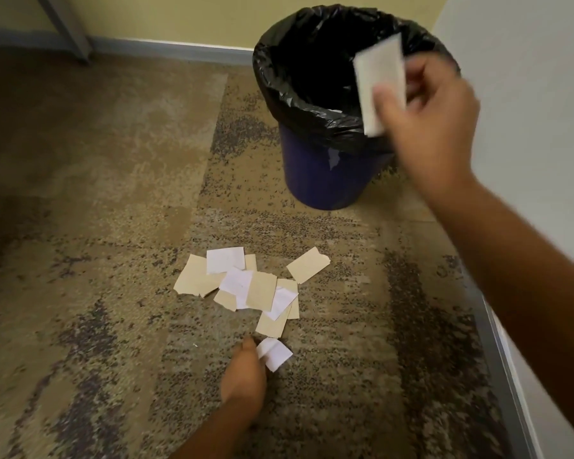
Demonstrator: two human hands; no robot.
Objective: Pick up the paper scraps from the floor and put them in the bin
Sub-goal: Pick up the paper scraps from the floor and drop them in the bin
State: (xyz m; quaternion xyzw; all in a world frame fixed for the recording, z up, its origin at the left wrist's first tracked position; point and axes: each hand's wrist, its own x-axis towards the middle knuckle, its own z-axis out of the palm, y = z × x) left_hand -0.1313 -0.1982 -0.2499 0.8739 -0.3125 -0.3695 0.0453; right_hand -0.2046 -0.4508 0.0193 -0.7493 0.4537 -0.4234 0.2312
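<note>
Carpeted floor, bin near wall corner. Right hand pinching blurred scrap over rim; left hand apparently gripping white scrap beside pile.

- Right hand: raised, at upper right of view, motion-blurred. Thumb and curled fingers pinch a white paper scrap, held roughly upright.
- Right forearm: bare, extends from lower right edge up to the wrist.
- Left hand: low, at bottom centre, back of hand toward camera. Fingers curled, pinching 1 white folded scrap at its left edge.
- Left forearm: bare, enters from bottom edge.
</note>
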